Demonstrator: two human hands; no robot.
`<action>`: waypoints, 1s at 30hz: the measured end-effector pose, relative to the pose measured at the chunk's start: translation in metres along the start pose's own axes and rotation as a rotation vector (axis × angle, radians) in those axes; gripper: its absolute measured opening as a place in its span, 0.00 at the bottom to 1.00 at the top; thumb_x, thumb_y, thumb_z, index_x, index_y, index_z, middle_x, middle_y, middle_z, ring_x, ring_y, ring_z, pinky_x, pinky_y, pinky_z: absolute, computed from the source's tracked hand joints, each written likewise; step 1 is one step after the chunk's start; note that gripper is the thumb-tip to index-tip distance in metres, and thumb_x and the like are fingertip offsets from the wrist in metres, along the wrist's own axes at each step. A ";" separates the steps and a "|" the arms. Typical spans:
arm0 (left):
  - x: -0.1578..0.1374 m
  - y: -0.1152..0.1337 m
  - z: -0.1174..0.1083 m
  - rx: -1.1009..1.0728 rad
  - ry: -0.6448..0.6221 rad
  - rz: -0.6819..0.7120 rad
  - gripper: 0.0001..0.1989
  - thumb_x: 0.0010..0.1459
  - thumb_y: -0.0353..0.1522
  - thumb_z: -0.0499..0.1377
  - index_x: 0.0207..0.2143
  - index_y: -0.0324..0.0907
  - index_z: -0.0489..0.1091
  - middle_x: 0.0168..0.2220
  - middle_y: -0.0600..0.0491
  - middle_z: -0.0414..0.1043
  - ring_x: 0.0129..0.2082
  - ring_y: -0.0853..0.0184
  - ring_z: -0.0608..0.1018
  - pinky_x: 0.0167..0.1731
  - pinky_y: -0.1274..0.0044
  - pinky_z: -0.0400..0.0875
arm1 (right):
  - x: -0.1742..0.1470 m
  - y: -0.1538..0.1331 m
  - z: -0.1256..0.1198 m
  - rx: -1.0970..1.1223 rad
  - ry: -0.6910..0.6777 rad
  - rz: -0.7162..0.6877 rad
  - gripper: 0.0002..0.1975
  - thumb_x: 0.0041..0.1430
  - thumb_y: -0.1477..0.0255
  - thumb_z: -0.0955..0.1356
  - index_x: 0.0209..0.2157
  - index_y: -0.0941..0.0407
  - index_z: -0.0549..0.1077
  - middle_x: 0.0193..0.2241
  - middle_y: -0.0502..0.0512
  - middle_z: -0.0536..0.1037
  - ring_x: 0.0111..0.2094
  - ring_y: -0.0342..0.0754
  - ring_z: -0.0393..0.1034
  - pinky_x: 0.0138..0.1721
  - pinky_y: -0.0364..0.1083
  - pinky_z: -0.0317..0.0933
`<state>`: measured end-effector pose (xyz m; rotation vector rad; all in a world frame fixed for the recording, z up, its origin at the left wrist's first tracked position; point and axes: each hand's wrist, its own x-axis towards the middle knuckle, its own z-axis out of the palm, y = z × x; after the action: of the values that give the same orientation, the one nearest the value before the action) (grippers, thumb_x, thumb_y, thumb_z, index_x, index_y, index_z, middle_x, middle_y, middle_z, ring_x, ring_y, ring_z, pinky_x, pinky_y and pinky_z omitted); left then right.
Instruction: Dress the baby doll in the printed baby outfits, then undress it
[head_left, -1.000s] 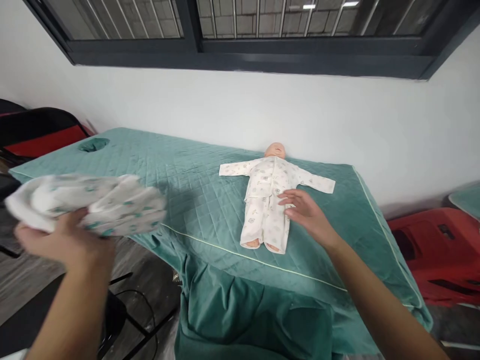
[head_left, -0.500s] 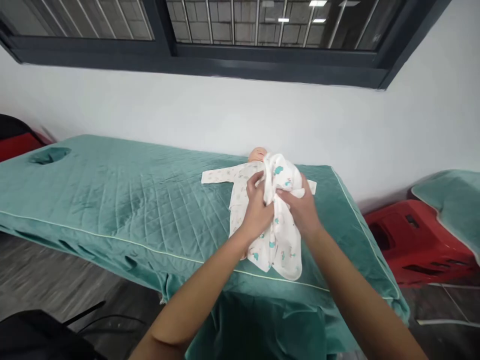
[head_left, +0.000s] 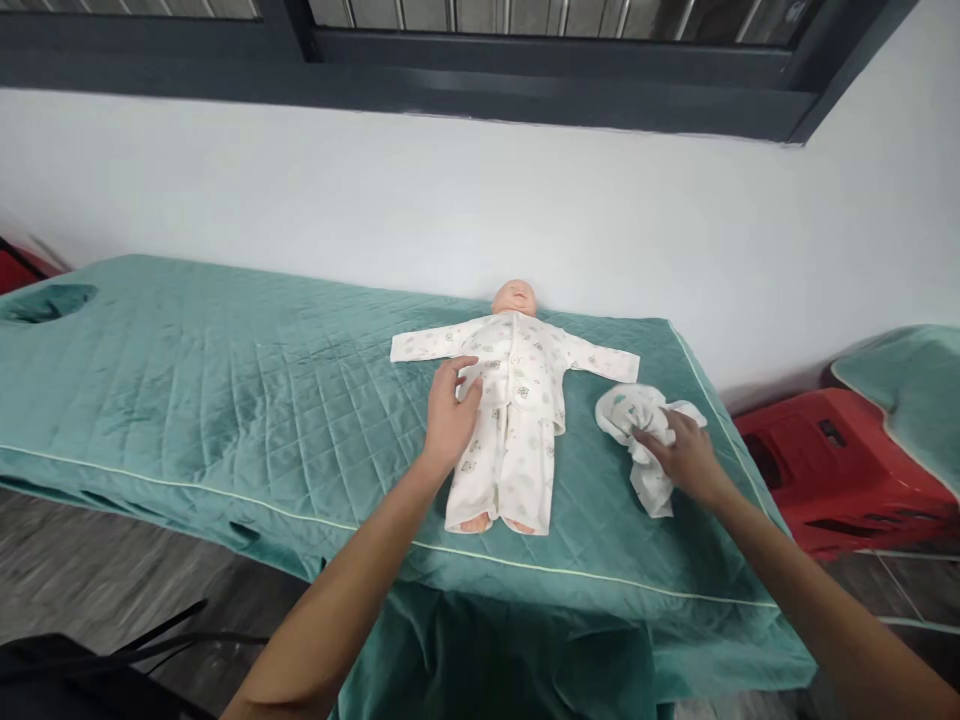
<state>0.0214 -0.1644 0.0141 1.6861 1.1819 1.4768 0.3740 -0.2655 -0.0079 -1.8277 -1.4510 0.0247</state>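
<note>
A baby doll lies on its back, dressed in a white patterned long-sleeved top and matching trousers. Its sleeves stretch out to both sides and its feet show at the trouser hems. My left hand is at the left edge of the top, thumb and fingers apart, holding nothing. Over to the right, my right hand grips a crumpled white cloth with green prints, low over the bed right of the doll.
The doll rests on a bed with a green quilted cover, which has a face hole at its left end. A white wall runs behind it under a dark window frame. Red plastic chairs stand at the right.
The printed cloth has moved from over the doll to its right, bunched in my right hand. My left hand has let go of it, and the doll's clothes are now uncovered.
</note>
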 end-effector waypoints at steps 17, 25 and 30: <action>0.134 -0.032 0.059 0.245 -0.311 0.106 0.15 0.62 0.29 0.52 0.44 0.40 0.77 0.50 0.46 0.77 0.53 0.59 0.76 0.59 0.65 0.67 | 0.073 -0.153 0.093 0.286 -0.153 -0.222 0.22 0.63 0.61 0.68 0.57 0.51 0.66 0.62 0.63 0.65 0.65 0.58 0.58 0.66 0.63 0.53; 0.127 -0.045 0.061 0.322 -0.351 0.117 0.23 0.66 0.28 0.47 0.59 0.44 0.70 0.62 0.48 0.68 0.62 0.59 0.70 0.61 0.65 0.66 | 0.125 -0.160 0.170 0.424 -0.222 -0.132 0.14 0.65 0.62 0.65 0.49 0.51 0.71 0.54 0.58 0.74 0.58 0.56 0.65 0.63 0.60 0.54; 0.125 -0.044 0.062 0.334 -0.305 0.071 0.19 0.68 0.33 0.48 0.54 0.46 0.74 0.60 0.49 0.70 0.62 0.57 0.70 0.61 0.64 0.66 | 0.118 -0.146 0.175 0.562 -0.247 -0.108 0.15 0.65 0.59 0.66 0.50 0.49 0.70 0.58 0.56 0.71 0.62 0.54 0.61 0.66 0.59 0.52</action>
<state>0.0693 -0.0265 0.0179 2.1080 1.2570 1.0502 0.2145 -0.0650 0.0067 -1.3164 -1.5151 0.5644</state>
